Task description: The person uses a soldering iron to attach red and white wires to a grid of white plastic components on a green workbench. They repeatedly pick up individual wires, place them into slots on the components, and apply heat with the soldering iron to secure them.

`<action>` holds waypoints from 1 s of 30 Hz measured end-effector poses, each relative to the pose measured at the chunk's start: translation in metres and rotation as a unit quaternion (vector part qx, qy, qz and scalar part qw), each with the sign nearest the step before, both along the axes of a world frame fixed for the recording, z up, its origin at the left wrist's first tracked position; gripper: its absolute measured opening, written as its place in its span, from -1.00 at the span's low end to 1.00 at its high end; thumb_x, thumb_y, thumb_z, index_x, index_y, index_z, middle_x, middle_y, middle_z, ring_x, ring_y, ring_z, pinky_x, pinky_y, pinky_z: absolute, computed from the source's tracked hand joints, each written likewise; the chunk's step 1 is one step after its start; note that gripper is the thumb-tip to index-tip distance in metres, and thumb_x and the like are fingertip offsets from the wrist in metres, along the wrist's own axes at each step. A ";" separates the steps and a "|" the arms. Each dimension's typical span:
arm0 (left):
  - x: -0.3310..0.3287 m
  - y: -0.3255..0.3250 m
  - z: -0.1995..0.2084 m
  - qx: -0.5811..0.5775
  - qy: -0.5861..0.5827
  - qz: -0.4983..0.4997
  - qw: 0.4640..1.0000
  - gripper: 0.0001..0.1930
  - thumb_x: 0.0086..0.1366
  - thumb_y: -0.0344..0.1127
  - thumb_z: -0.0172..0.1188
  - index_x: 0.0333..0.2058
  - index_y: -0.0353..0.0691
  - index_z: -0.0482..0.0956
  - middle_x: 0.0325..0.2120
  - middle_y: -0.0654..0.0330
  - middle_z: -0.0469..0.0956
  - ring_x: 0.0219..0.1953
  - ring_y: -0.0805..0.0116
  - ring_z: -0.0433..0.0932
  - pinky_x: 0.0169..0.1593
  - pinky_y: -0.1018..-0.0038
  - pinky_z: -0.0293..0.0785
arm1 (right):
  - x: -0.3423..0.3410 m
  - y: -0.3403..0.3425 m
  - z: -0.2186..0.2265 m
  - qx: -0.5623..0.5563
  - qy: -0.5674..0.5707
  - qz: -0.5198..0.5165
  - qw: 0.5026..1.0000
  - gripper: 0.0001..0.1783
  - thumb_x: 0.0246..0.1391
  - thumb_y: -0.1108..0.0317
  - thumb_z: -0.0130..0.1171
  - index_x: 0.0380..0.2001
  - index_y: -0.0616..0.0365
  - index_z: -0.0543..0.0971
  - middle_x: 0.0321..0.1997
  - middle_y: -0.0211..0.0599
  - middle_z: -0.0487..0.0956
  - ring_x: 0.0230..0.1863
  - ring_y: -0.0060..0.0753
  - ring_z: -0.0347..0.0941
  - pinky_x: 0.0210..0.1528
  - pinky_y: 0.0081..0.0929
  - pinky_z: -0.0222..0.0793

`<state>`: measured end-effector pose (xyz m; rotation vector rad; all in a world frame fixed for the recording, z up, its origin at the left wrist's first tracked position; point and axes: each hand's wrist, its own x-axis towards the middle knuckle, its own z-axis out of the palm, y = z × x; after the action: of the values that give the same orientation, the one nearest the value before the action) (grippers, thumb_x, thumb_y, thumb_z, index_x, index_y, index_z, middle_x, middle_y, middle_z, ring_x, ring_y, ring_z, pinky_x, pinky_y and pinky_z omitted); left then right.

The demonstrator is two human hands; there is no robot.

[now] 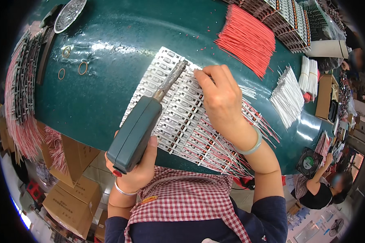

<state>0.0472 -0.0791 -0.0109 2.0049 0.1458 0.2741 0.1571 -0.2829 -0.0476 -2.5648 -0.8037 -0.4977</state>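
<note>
My left hand is wrapped round the handle of a dark green soldering gun. Its crusted metal tip reaches the upper right edge of a panel of white plastic holders, set in rows with small metal parts. Close to the tip, my right hand pinches a thin white wire, mostly hidden by the fingers. Several white wires stick out past that hand. Red and white wires hang off the panel's lower right rows toward my body.
On the green table lie a red wire bundle, a white wire pile and rubber bands. A metal dish is far left; stacked panels stand far right. Near a black fan another person works.
</note>
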 end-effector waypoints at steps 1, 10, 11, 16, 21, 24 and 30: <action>0.000 0.000 0.002 0.000 0.003 0.004 1.000 -0.82 0.05 -0.55 0.34 -0.30 -0.38 0.65 -0.40 0.09 0.63 -0.45 0.32 0.60 -0.35 0.51 0.52 | 0.000 0.000 0.000 0.001 -0.001 0.001 1.000 -0.69 -0.23 0.59 0.19 -0.29 0.37 0.58 -0.32 -0.19 0.45 -0.29 -0.20 0.42 -0.32 -0.37 0.41; -0.003 0.005 0.001 0.011 0.008 -0.014 1.000 -0.78 0.02 -0.58 0.33 -0.29 -0.41 0.65 -0.39 0.05 0.63 -0.47 0.33 0.60 -0.36 0.52 0.51 | -0.010 0.002 0.003 0.011 -0.002 0.011 1.000 -0.65 -0.25 0.59 0.20 -0.25 0.38 0.58 -0.31 -0.18 0.47 -0.30 -0.21 0.41 -0.32 -0.37 0.42; -0.003 0.004 0.001 0.010 0.013 -0.014 1.000 -0.78 0.02 -0.58 0.33 -0.29 -0.42 0.65 -0.39 0.05 0.63 -0.47 0.34 0.60 -0.37 0.52 0.51 | -0.010 0.003 0.002 0.011 0.002 0.010 1.000 -0.64 -0.25 0.59 0.20 -0.25 0.38 0.58 -0.31 -0.18 0.47 -0.30 -0.21 0.41 -0.32 -0.38 0.42; -0.002 0.005 0.000 0.007 0.008 -0.033 0.999 -0.79 0.02 -0.60 0.32 -0.29 -0.43 0.65 -0.39 0.05 0.62 -0.48 0.35 0.59 -0.38 0.53 0.48 | -0.010 0.005 0.004 0.003 0.004 0.009 1.000 -0.66 -0.25 0.59 0.21 -0.26 0.38 0.59 -0.31 -0.19 0.46 -0.29 -0.22 0.41 -0.33 -0.39 0.42; 0.000 0.004 0.002 0.010 0.030 -0.040 0.999 -0.82 0.03 -0.61 0.31 -0.33 -0.44 0.62 -0.42 0.09 0.60 -0.49 0.37 0.57 -0.39 0.54 0.47 | -0.009 0.005 0.003 -0.005 0.004 0.012 1.000 -0.67 -0.25 0.58 0.20 -0.27 0.40 0.59 -0.32 -0.19 0.46 -0.29 -0.22 0.41 -0.32 -0.38 0.42; 0.000 0.003 0.004 0.022 0.049 -0.037 0.998 -0.84 0.03 -0.61 0.31 -0.35 -0.43 0.61 -0.43 0.11 0.59 -0.50 0.37 0.57 -0.39 0.54 0.46 | -0.010 0.006 0.005 -0.008 0.007 0.013 1.000 -0.67 -0.25 0.58 0.20 -0.27 0.40 0.59 -0.32 -0.19 0.46 -0.29 -0.22 0.41 -0.31 -0.38 0.42; -0.002 0.006 0.004 0.036 0.020 -0.046 0.998 -0.81 0.02 -0.59 0.32 -0.33 -0.42 0.62 -0.42 0.09 0.60 -0.49 0.35 0.58 -0.38 0.53 0.49 | -0.010 0.006 0.004 -0.012 0.004 0.013 1.000 -0.68 -0.24 0.57 0.20 -0.28 0.41 0.59 -0.33 -0.19 0.45 -0.30 -0.21 0.41 -0.32 -0.38 0.42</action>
<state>0.0455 -0.0732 -0.0065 2.0827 0.0706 0.1827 0.1472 -0.2769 -0.0433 -2.5730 -0.8441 -0.4736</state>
